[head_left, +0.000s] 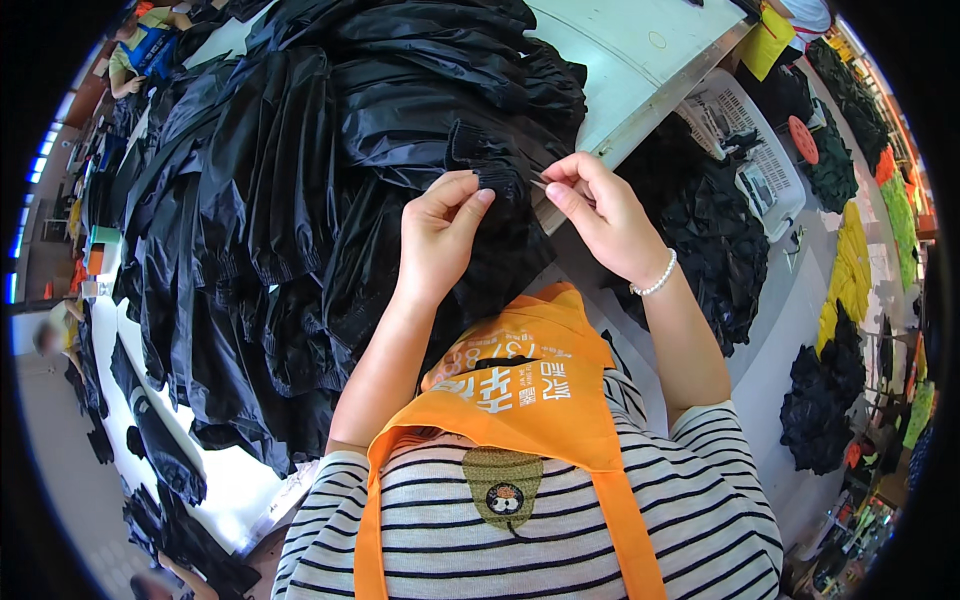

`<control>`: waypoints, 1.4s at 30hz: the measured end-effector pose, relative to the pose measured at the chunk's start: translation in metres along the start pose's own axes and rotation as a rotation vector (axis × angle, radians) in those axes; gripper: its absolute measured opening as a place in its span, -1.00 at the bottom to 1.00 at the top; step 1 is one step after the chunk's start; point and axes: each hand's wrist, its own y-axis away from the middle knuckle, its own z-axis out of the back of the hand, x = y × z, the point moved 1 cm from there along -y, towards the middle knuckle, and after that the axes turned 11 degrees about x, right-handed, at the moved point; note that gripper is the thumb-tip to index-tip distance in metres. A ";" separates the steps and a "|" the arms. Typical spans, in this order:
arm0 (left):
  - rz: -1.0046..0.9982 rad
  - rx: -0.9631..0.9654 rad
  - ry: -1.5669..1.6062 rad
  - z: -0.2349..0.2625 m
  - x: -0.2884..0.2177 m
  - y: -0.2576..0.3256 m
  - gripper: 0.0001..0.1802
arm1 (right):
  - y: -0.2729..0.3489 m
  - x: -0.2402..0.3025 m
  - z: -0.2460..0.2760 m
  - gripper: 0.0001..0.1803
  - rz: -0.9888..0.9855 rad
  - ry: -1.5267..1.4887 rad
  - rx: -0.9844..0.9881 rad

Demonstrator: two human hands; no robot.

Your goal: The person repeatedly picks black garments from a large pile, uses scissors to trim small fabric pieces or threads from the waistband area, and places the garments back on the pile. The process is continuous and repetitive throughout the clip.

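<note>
Black cuff (497, 180) sits pinched in my left hand (440, 235), at the table (640, 60) edge; my right hand (600, 215) nips a thin snip tool (541, 182) beside it. A slip could nick the fabric

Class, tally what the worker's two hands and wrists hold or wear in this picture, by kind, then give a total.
Black garment, pinched by the left hand: 1
Thin metal tool, in the right hand: 1
White bead bracelet, on the right wrist: 1
Total: 3
</note>
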 end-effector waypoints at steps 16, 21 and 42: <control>0.053 0.057 0.011 0.003 -0.001 0.004 -0.86 | -0.010 0.008 -0.011 -0.85 0.223 0.448 -0.122; 0.073 0.039 0.035 0.002 -0.003 0.004 -0.86 | -0.009 0.004 -0.009 -0.84 0.178 0.244 -0.087; -0.022 0.130 -0.016 -0.005 -0.005 0.006 -0.89 | -0.015 0.008 -0.015 -0.77 0.140 0.091 -0.050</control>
